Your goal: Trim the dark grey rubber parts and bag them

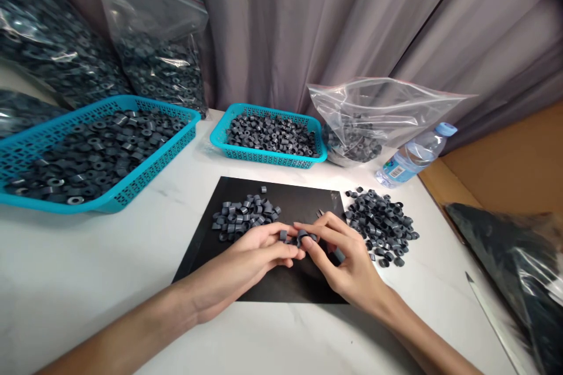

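Note:
Both hands meet over a black mat [264, 287] on the white table. My left hand [250, 255] pinches a small dark grey ring [284, 236] at its fingertips. My right hand [341, 258] is closed on another small grey ring [302, 237], with a further grey piece [338, 255] tucked in its palm and a thin metal tool tip [319, 212] poking up behind its fingers. A pile of grey rings [244, 215] lies on the mat just left of the hands. A second pile of darker rings [382, 225] lies on the table to the right of the mat.
Two turquoise baskets hold more rings: a large one [26, 149] at the left, a small one [220, 132] behind the mat. Clear bags of rings [153, 53] lean against the curtain; another bag [373, 111] and a water bottle [411, 158] sit right. A cardboard box [519, 164] stands at the right edge.

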A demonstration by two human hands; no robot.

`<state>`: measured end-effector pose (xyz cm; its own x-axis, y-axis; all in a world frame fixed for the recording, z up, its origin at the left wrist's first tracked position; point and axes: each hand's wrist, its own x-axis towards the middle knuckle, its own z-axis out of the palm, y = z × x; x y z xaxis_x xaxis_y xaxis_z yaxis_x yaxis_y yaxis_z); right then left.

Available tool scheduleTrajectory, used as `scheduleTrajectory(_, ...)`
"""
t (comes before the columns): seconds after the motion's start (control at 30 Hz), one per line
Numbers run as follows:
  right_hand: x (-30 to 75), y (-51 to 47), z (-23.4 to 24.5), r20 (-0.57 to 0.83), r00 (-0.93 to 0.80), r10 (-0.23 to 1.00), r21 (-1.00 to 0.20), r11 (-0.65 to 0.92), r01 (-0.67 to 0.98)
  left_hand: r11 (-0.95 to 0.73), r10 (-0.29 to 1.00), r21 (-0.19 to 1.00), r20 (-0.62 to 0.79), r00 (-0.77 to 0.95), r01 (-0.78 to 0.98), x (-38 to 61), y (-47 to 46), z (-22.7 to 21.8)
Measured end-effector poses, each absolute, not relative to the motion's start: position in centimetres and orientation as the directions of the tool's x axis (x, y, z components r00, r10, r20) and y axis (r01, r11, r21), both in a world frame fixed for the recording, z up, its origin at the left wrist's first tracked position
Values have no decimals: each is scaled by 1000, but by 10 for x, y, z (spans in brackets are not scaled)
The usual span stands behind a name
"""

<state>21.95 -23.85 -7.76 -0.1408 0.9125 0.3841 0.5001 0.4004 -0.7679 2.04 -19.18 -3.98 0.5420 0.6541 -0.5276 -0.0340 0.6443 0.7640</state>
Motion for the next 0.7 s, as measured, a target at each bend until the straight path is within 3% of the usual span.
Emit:
scheduleTrajectory(0.37, 219, -238, -77, 397, -126, 909, -771, 405, 491, 681, 645, 722, -508, 571, -127, 21, -189, -46)
scheduleTrajectory(0.53, 219, -238, -76, 408, -124, 905, -766, 413, 492, 667, 610, 730, -417, 674, -152, 21, -187, -44)
scheduleTrajectory(0.7, 219, -239, -76, 408, -132, 903, -763, 417, 494, 708, 559, 693, -434, 707, -136, 21, -185, -43)
